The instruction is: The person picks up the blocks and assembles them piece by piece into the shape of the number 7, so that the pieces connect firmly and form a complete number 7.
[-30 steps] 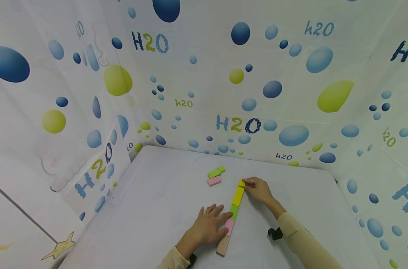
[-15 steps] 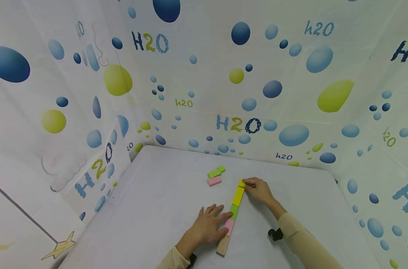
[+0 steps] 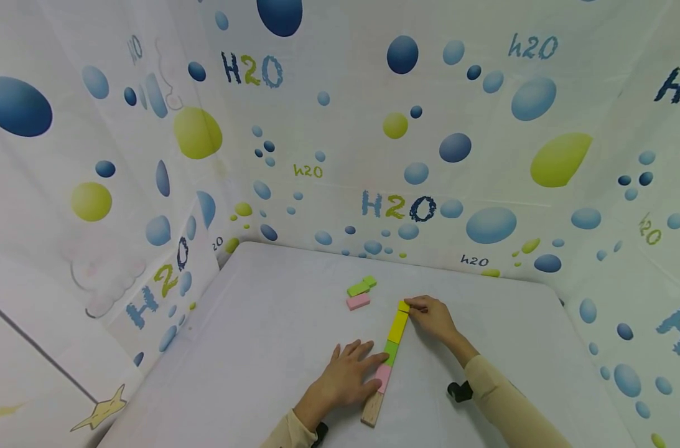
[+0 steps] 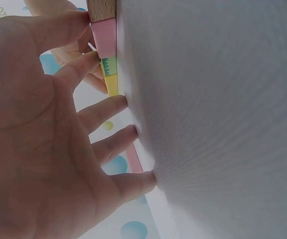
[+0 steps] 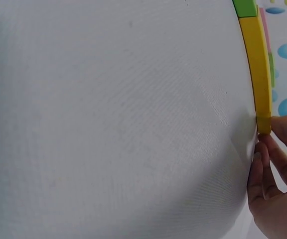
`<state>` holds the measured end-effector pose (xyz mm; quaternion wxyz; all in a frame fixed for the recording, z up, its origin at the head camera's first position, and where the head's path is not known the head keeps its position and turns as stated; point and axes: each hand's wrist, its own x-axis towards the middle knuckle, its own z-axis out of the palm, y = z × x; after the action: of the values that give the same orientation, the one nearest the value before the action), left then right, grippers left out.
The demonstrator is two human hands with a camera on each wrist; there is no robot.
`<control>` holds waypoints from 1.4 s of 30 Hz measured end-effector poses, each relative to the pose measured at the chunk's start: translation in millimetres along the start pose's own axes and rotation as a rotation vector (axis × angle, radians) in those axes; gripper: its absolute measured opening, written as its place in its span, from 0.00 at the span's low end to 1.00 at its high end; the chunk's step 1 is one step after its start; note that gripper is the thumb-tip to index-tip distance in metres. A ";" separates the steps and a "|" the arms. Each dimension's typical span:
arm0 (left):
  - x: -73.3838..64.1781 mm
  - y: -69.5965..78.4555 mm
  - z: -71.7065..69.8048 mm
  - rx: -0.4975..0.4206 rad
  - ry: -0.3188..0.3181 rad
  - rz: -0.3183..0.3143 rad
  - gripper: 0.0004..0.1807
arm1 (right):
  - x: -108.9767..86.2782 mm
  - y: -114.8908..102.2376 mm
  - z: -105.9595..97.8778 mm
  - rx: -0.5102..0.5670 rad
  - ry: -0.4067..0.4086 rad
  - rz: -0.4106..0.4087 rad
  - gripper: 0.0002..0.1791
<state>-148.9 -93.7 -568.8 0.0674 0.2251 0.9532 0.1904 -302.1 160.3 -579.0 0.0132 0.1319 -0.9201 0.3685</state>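
Observation:
A slanting row of blocks lies on the white table (image 3: 261, 348): a bare wooden block (image 3: 371, 410) nearest, then a pink block (image 3: 382, 378), a green block (image 3: 391, 352), a long yellow block (image 3: 398, 326) and a small yellow block (image 3: 404, 306) farthest. My left hand (image 3: 344, 376) spreads its fingers along the row's left side. Its thumb touches near where wood meets pink, its index finger near the pink-green joint; the other fingertips rest on the tabletop. With thumb and index finger, my right hand (image 3: 433, 318) pinches the small yellow block at the far end (image 5: 264, 124).
Left of the row's far end lie a loose pink block (image 3: 358, 302), a green block (image 3: 358, 289) and a smaller green block (image 3: 370, 281). A black device (image 3: 460, 391) sits at the right wrist. A white curtain (image 3: 340, 137) with bubble prints stands behind the table.

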 end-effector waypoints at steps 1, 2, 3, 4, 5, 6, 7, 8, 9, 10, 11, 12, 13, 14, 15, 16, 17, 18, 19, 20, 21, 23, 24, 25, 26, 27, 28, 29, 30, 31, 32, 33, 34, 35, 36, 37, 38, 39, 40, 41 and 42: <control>0.0 -0.3 0.4 0.003 0.001 0.002 0.28 | -0.1 0.3 0.0 0.002 0.000 -0.001 0.16; 0.0 -0.2 0.3 0.003 0.000 0.001 0.28 | -0.2 0.6 0.0 0.003 0.000 -0.003 0.16; 0.1 0.0 -0.1 0.003 -0.001 -0.003 0.28 | -0.3 1.0 0.1 0.007 0.000 -0.001 0.16; 0.2 0.2 -0.5 0.002 -0.001 -0.006 0.28 | -0.4 1.3 0.2 0.005 0.000 -0.004 0.16; 0.3 0.6 -1.0 0.003 -0.006 -0.011 0.28 | -0.6 1.5 0.2 0.007 0.000 -0.003 0.16; 0.3 1.0 -1.3 0.004 -0.011 -0.014 0.28 | -0.8 1.4 0.2 0.006 0.000 -0.001 0.16; 0.2 1.4 -1.9 0.005 -0.014 -0.019 0.28 | -1.0 1.2 0.2 0.008 -0.001 0.000 0.16; 0.2 2.0 -2.5 0.004 -0.017 -0.024 0.29 | -1.2 1.1 0.3 0.006 -0.001 -0.002 0.16; 0.2 2.3 -2.9 0.006 -0.018 -0.027 0.29 | -1.4 1.0 0.4 0.004 0.000 -0.003 0.16; 0.1 2.4 -3.0 0.007 -0.018 -0.029 0.29 | -1.5 0.8 0.4 0.002 -0.001 -0.001 0.16; 0.0 2.6 -3.2 0.008 -0.019 -0.031 0.29 | -1.5 0.6 0.4 0.006 -0.001 0.004 0.16; -0.1 2.7 -3.2 0.007 -0.020 -0.032 0.29 | -1.7 0.4 0.4 0.007 -0.001 0.005 0.16; -0.2 2.8 -3.3 0.007 -0.020 -0.033 0.29 | -1.8 0.4 0.5 0.005 0.000 0.004 0.16; -0.3 2.9 -3.3 0.009 -0.021 -0.033 0.29 | -1.7 0.3 0.6 0.005 0.000 0.006 0.16; -0.4 3.0 -3.2 0.009 -0.022 -0.034 0.29 | -1.7 0.0 0.7 0.008 0.001 0.012 0.16; -0.6 3.3 -3.5 0.010 -0.023 -0.034 0.29 | -1.7 -0.3 0.8 0.010 0.001 0.017 0.16; -0.7 3.6 -3.9 0.011 -0.024 -0.035 0.29 | -1.8 -0.4 1.0 0.008 0.002 0.016 0.16; -0.8 3.8 -4.1 0.011 -0.025 -0.037 0.29 | -2.0 -0.8 1.2 0.007 0.003 0.016 0.16; -0.8 4.0 -4.4 0.012 -0.026 -0.038 0.29 | -2.0 -1.0 1.4 0.005 0.004 0.016 0.16; -0.7 4.1 -4.7 0.013 -0.026 -0.040 0.29 | -2.0 -1.1 1.8 0.006 0.006 0.020 0.16; -0.7 4.2 -4.9 0.012 -0.027 -0.042 0.29 | -2.1 -1.2 1.9 0.003 0.007 0.018 0.16; -0.4 4.1 -4.8 0.011 -0.028 -0.043 0.29 | -1.9 -1.1 2.4 0.004 0.009 0.019 0.16; -0.3 4.0 -4.5 0.011 -0.028 -0.043 0.29 | -1.8 -1.1 2.4 0.006 0.010 0.022 0.16; -0.3 4.0 -4.5 0.012 -0.027 -0.042 0.29 | -1.7 -0.9 2.4 0.006 0.010 0.022 0.16; -0.5 4.0 -4.4 0.012 -0.027 -0.041 0.29 | -1.6 -0.8 2.3 0.005 0.009 0.021 0.16; -0.7 4.0 -4.4 0.011 -0.026 -0.040 0.29 | -1.7 -0.9 2.0 0.007 0.007 0.022 0.16; -1.0 4.1 -4.5 0.011 -0.024 -0.038 0.29 | -1.6 -0.9 1.9 0.009 0.006 0.024 0.16; -1.2 4.2 -4.8 0.011 -0.022 -0.035 0.29 | -1.6 -1.1 1.5 0.008 0.004 0.023 0.16; -1.3 4.2 -5.0 0.011 -0.021 -0.034 0.29 | -1.8 -0.8 1.3 0.005 0.003 0.017 0.16; -1.3 4.1 -5.1 0.011 -0.020 -0.033 0.29 | -2.0 -0.7 1.1 0.005 0.001 0.015 0.16; -1.3 4.0 -5.1 0.009 -0.021 -0.032 0.29 | -2.0 -0.4 1.2 0.005 -0.001 0.013 0.16; -1.2 3.9 -5.1 0.009 -0.021 -0.031 0.29 | -1.9 -0.1 1.4 0.008 -0.002 0.013 0.16; -1.0 3.8 -5.0 0.010 -0.022 -0.031 0.29 | -1.9 0.7 1.7 0.009 -0.002 0.010 0.16; -0.8 3.6 -4.9 0.009 -0.025 -0.033 0.29 | -2.2 1.4 1.9 0.011 -0.002 0.008 0.16; -0.7 3.5 -4.8 0.007 -0.028 -0.035 0.29 | -2.3 2.4 2.3 0.014 0.000 0.006 0.16; -0.5 3.4 -4.5 0.007 -0.030 -0.037 0.29 | -2.3 3.1 2.5 0.021 0.001 0.010 0.17; -0.4 3.4 -4.5 0.007 -0.032 -0.038 0.29 | -2.4 3.9 2.8 0.024 0.002 0.011 0.17; -0.3 3.4 -4.6 0.008 -0.033 -0.039 0.29 | -2.6 4.6 2.9 0.031 0.004 0.013 0.18; -0.5 3.6 -4.8 0.007 -0.034 -0.040 0.29 | -2.7 5.6 3.0 0.032 0.006 0.008 0.18; -0.5 3.6 -4.9 0.006 -0.034 -0.041 0.29 | -2.9 5.9 2.9 0.036 0.008 0.010 0.18; -0.7 3.6 -4.8 0.007 -0.033 -0.040 0.29 | -2.8 6.2 3.0 0.039 0.009 0.012 0.19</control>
<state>-147.9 -92.7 -562.9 0.0861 0.2092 0.9570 0.1818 -300.8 163.2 -585.7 0.0126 0.1251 -0.9135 0.3869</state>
